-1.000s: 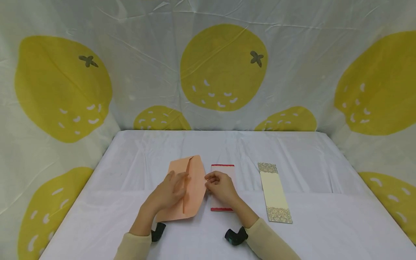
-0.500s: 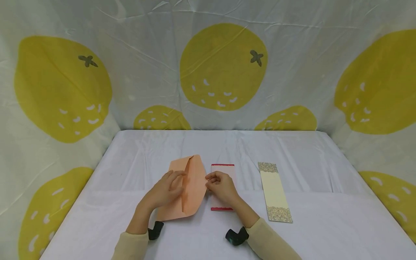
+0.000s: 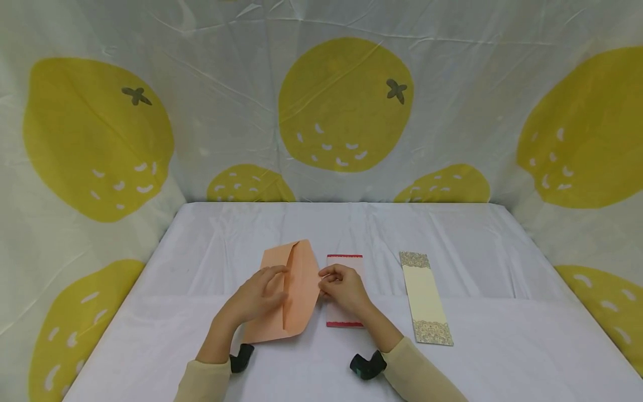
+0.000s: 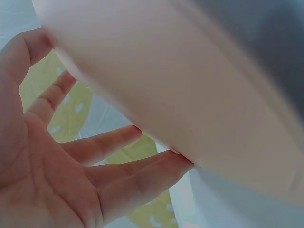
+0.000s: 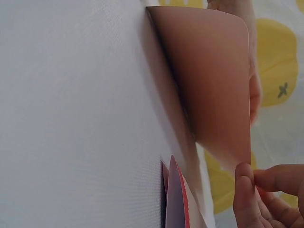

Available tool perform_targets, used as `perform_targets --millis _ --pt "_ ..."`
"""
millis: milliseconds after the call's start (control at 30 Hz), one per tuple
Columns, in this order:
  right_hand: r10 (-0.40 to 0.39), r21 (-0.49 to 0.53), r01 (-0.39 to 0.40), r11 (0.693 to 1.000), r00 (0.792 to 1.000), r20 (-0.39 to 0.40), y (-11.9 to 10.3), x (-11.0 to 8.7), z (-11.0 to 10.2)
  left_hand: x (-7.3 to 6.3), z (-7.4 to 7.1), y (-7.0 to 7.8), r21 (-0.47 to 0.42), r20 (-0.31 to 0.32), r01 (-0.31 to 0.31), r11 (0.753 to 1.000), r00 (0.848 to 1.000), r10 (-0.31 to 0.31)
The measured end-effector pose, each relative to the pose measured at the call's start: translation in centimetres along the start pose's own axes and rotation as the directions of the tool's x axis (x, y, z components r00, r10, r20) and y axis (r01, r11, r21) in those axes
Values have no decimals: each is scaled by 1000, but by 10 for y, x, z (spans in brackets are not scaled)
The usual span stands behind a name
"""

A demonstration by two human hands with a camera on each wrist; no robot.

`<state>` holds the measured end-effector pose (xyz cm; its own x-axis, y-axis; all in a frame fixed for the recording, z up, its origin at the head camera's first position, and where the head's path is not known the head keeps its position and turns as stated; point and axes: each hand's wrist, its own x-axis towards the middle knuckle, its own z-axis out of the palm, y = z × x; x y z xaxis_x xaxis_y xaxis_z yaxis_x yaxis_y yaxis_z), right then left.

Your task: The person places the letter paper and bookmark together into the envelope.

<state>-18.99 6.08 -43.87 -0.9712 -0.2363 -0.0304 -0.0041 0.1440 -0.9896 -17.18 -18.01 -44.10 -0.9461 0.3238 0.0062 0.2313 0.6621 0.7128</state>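
Observation:
A peach paper envelope [image 3: 302, 296] stands tilted above the white table, its flap turned out to the right and its pocket mouth showing. My right hand [image 3: 346, 289] pinches the flap's right edge; in the right wrist view the thumb and index finger meet at the flap [image 5: 218, 80] edge. Over the pocket side lies my left hand [image 3: 255, 296], fingers spread and gently bent. Its fingertips [image 4: 183, 159] touch along the paper's edge in the left wrist view. Partly behind the right hand is a pale pink folded card [image 3: 344, 324] with red-trimmed ends.
To the right lies a long cream card [image 3: 426, 296] with gold lace-patterned ends. Black wrist devices [image 3: 368, 365] sit at both wrists. A cloth wall [image 3: 346, 190] printed with yellow fruit rises behind and beside the white-covered table [image 3: 502, 335].
My left hand has drawn back slightly to the left, its fingers easing off the pocket mouth. The right hand keeps its pinch on the flap almost in place.

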Motion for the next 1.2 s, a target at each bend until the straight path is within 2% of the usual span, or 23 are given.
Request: perform_targets --millis 100,267,567,733,933,1200 --pt "-11 6 11 1000 1000 0 -2 0 -1 0 0 1 17 -2 -12 1000 1000 12" --pt "-19 27 19 999 1000 6 10 7 -3 2 2 3 40 -6 -23 999 1000 23" --pt "-11 -14 11 1000 1000 -26 16 9 -20 1 1 5 34 -2 -5 999 1000 5" --pt "4 -80 -12 997 996 -94 15 4 -29 -2 0 5 26 2 -2 1000 1000 2" --pt "-21 -197 -22 980 977 -214 25 5 -44 -2 0 4 45 -2 -17 999 1000 17" --pt "-14 -275 -68 959 959 -284 28 6 -65 -2 1 4 46 4 -10 999 1000 10"
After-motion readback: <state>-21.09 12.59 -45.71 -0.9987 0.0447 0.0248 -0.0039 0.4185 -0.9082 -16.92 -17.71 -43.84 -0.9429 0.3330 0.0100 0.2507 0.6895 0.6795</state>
